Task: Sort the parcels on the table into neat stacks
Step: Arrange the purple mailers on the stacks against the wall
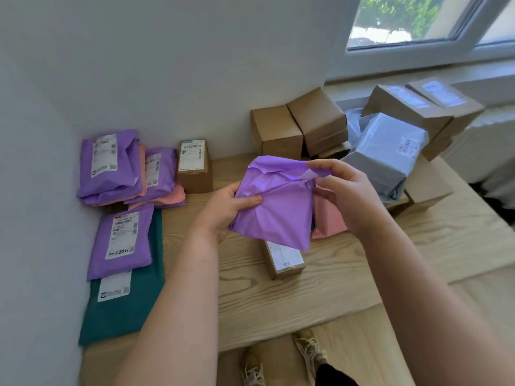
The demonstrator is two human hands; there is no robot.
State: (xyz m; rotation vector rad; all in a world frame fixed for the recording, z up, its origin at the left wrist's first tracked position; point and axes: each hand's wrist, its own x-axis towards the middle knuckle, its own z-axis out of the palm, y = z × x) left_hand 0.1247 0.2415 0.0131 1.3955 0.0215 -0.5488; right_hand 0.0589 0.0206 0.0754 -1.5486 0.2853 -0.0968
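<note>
The sorting looks roughly half done. At about nine o'clock on the pale wooden bench, soft purple and pink plastic mailers lie in two overlapping piles against the wall. Toward eight o'clock a flat purple labelled mailer rests on a larger teal plastic mailer. These piles are grouped but not squared up.

At eleven o'clock a small brown cardboard box with a white label stands alone. Plain brown cardboard boxes crowd the wall at twelve to one o'clock. A grey plastic-wrapped parcel lies tilted on more cartons at two o'clock, so that side still appears unsorted.

A crumpled purple plastic mailer is held in the air over the middle of the bench, its label not showing. Below it sit a narrow labelled cardboard box and a pink plastic mailer, both loose.

The left hand grips the mailer's nine o'clock edge, thumb on top and fingers beneath. The right hand pinches the folded flap at its one o'clock corner. Both forearms reach forward, and the mailer likely belongs with the purple piles.
</note>
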